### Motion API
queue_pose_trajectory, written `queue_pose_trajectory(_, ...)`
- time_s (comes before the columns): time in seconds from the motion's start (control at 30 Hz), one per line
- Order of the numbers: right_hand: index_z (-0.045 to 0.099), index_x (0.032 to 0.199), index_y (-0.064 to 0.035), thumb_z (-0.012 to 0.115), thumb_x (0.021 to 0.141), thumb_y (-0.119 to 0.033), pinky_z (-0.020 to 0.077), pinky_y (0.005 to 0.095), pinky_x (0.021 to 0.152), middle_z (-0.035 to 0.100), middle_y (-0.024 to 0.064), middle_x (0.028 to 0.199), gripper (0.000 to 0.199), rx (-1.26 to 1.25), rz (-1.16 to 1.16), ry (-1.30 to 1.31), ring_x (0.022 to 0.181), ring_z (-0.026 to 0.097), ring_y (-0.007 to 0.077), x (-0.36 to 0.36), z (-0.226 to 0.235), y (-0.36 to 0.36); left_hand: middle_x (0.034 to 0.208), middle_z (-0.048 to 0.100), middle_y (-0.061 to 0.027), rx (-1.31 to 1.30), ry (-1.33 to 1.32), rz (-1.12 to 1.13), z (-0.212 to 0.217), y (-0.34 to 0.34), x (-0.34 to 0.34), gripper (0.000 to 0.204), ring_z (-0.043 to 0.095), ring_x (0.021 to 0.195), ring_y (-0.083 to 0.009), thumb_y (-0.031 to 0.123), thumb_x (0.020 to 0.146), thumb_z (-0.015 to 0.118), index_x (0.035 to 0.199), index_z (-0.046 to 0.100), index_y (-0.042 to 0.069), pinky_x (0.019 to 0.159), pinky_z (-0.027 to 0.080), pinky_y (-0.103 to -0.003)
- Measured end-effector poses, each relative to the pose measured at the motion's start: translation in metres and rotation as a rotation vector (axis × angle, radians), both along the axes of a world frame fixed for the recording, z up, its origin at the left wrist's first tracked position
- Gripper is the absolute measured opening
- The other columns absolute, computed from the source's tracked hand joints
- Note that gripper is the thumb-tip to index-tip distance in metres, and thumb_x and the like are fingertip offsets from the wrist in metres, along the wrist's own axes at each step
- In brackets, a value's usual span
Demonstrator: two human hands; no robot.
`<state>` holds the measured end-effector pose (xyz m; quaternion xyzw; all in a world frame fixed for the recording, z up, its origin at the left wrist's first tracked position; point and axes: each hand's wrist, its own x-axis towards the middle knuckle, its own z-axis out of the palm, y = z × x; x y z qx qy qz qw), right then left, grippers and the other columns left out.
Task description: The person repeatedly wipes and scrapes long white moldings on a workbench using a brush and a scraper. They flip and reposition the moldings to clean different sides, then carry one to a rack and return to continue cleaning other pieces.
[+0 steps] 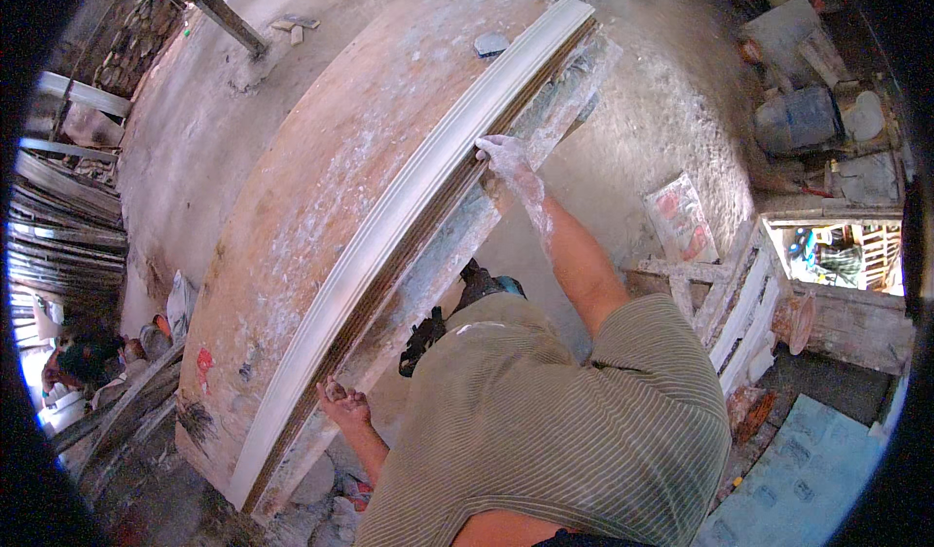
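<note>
Risk: white plaster moulding [409, 206] cracks if lifted unevenly | right hand [504, 153] fingers clamped on its edge, frame centre | left hand [342, 406] fingers curled under lower end | desk [321, 158] dusty, slip likely

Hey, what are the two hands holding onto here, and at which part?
Both hold the long white moulding on the workbench: right hand on its far stretch, left hand near its close end, at the edge.

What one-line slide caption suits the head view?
Both hands, plaster-dusted right hand and left hand, grip a long white plaster moulding on a worn workbench.
</note>
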<state>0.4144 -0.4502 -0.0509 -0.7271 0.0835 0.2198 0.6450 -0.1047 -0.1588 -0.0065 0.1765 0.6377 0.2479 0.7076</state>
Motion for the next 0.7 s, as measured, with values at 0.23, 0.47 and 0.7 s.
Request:
queue_pose_trajectory(0.23,0.072,0.084,-0.0049,0.065,0.084,-0.022,0.0454,0.0261,0.055,0.068,0.0007,0.071,0.018,-0.096,0.032,-0.102,0.058,0.056,0.0092,0.006,-0.003,0.000,0.067,0.061,0.0118,-0.061,-0.063,-0.004,-0.006,-0.001,0.015,0.044,0.043,0.047,-0.0116,0.051,0.083,0.065,0.110,0.061,0.017,0.042,0.033,-0.027)
queue_pose_trajectory(0.47,0.072,0.088,-0.0059,0.059,0.082,-0.029,0.0530,0.0391,0.072,0.071,0.0147,0.078,0.027,-0.696,-0.079,-0.275,0.077,0.069,0.0281,-0.009,0.011,0.029,0.070,0.062,0.0114,-0.102,-0.039,0.018,0.005,-0.002,0.025,0.040,0.041,0.045,-0.0118,0.051,0.084,0.063,0.106,0.061,0.018,0.042,0.033,-0.025)
queue_pose_trajectory(0.7,0.072,0.076,-0.0101,0.055,0.082,-0.030,0.0557,0.0433,0.066,0.070,0.0155,0.077,0.027,-0.957,-0.386,-0.157,0.073,0.070,0.0323,0.002,-0.036,0.045,0.070,0.063,0.0090,-0.077,-0.070,0.052,-0.003,0.006,0.006,0.040,0.041,0.045,-0.0121,0.052,0.084,0.062,0.104,0.061,0.018,0.041,0.033,-0.025)
